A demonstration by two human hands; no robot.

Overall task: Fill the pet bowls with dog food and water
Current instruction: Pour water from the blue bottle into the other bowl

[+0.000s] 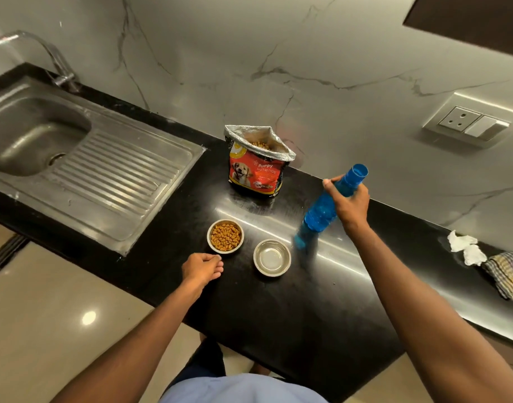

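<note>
Left bowl [225,236] holds kibble; right hand [349,205] grips blue bottle [322,209]; left hand [201,267] loosely curled, holding nothing.

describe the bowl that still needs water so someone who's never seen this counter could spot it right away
Start at the steel sink on the left and move right along the black counter toward its front edge. Two small steel bowls sit side by side in front of the dog food bag. It is the right bowl, shiny inside with no kibble, unlike the kibble-filled bowl left of it.

Bare counter [278,309] lies in front of both bowls; dog food bag [256,162] stands behind them; blue bottle [322,210] flanks water bowl [272,257].
</note>
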